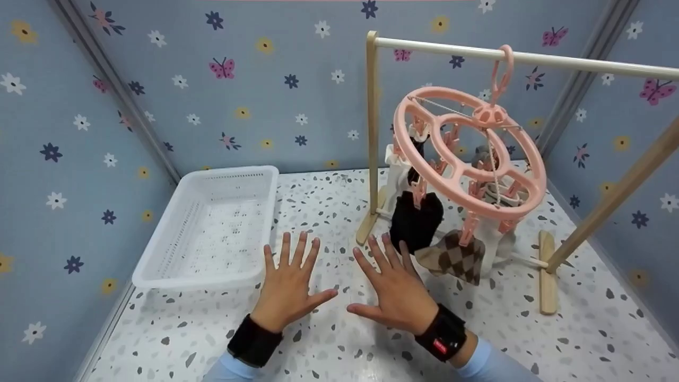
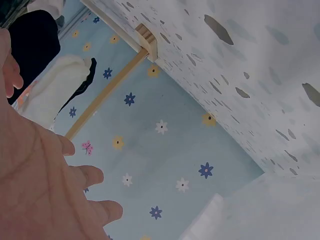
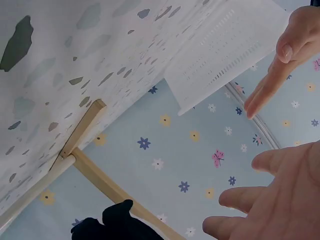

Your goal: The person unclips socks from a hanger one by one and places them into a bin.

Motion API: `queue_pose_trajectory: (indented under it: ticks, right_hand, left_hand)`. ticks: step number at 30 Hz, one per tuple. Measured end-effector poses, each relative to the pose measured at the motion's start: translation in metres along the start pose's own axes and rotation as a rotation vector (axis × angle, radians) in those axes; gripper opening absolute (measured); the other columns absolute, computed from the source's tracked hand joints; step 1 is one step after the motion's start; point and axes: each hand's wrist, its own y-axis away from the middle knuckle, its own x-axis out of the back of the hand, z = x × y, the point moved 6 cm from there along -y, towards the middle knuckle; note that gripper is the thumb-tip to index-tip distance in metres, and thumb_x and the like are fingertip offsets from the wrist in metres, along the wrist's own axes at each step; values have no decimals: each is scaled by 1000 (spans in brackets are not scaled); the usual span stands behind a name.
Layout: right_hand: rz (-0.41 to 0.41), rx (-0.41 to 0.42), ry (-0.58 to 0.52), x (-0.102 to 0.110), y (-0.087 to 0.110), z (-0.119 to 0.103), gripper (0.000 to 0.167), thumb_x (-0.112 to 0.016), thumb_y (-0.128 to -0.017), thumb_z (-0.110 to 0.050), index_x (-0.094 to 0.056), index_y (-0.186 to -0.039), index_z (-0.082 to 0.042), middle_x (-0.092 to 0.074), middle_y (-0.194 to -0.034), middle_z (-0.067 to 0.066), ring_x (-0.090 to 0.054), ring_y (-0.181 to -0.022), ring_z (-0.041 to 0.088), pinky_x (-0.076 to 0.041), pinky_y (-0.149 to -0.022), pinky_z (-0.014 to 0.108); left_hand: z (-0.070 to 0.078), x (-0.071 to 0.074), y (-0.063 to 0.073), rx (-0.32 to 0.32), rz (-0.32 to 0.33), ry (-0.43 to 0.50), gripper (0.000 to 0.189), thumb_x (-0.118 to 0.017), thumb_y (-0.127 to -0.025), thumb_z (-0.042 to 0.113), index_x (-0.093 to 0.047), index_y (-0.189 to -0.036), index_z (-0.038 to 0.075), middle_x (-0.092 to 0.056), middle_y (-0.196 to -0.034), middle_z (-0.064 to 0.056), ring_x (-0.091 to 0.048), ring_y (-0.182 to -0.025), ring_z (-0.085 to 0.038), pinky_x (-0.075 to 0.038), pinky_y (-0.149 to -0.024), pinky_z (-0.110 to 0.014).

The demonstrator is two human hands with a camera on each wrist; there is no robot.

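Fingers spread and palm down, my left hand [image 1: 289,292] hovers over the speckled table, just right of a white plastic basket [image 1: 212,281]. My right hand [image 1: 398,292] is spread the same way, in front of the hanging socks; neither hand holds anything. A pink round clip hanger [image 1: 461,196] hangs from the rack's white rod [image 1: 440,46]. Clipped to it are a black sock [image 1: 416,220], a brown argyle sock [image 1: 459,257] and a white one [image 1: 393,175], with more pieces partly hidden behind the ring.
The rack's wooden left post [image 1: 372,122] and slanting right leg [image 1: 615,201] stand on the table, each with a wooden foot. Flower-patterned panels [image 1: 297,106] close off the back and both sides. Speckled tabletop [image 1: 318,339] shows between the basket and the rack.
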Motion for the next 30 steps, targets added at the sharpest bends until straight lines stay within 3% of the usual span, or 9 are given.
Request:
queue_pose_trajectory:
  ticks: [6,10,13,17,22,30]
  right_hand:
    - [45,37,59,20,3,-11,102,-49,-100,-82,-27,-174,-15,-18,-181,21,-18,-166,47,-21,-129,74]
    - [104,72,89,40,8,-19,93,-57,-103,-72,-32,-172,-15,-26,-178,23,-25,-165,45,-29,-129,68]
    - [189,113,111,55,13,-25,86,-67,-103,-61,-40,-169,-12,-36,-174,25,-37,-161,44,-40,-125,62]
    - [346,177,121,74,20,-30,80,-81,-97,-47,-52,-160,-7,-53,-162,25,-54,-150,41,-51,-118,56]
    - [501,212,114,95,25,-25,70,-88,-92,-36,-64,-148,-2,-66,-145,23,-65,-133,40,-57,-107,55]
    - [610,170,105,122,30,-7,55,-81,-97,-32,-69,-138,2,-71,-133,25,-69,-119,42,-60,-97,57]
  left_hand:
    - [1,6,-2,-22,5,-30,112,-63,-91,82,-31,-172,14,-27,-179,-19,-20,-164,-54,-18,-123,-85]
    - [6,14,-6,-53,28,-64,110,-61,-92,83,-32,-172,14,-30,-178,-20,-24,-163,-54,-22,-122,-84]
    - [11,19,-10,-68,32,-65,110,-58,-93,84,-32,-172,13,-31,-177,-20,-25,-163,-53,-23,-123,-82]
    - [20,25,-16,-80,56,5,104,-59,-97,78,-32,-171,11,-33,-176,-21,-27,-163,-51,-25,-124,-79]
    - [32,36,-25,-109,157,78,91,-65,-102,64,-40,-167,4,-45,-168,-24,-42,-156,-49,-36,-123,-72]
    - [49,47,-42,-201,308,158,73,-72,-103,47,-53,-154,-1,-61,-151,-22,-60,-139,-43,-51,-115,-58]
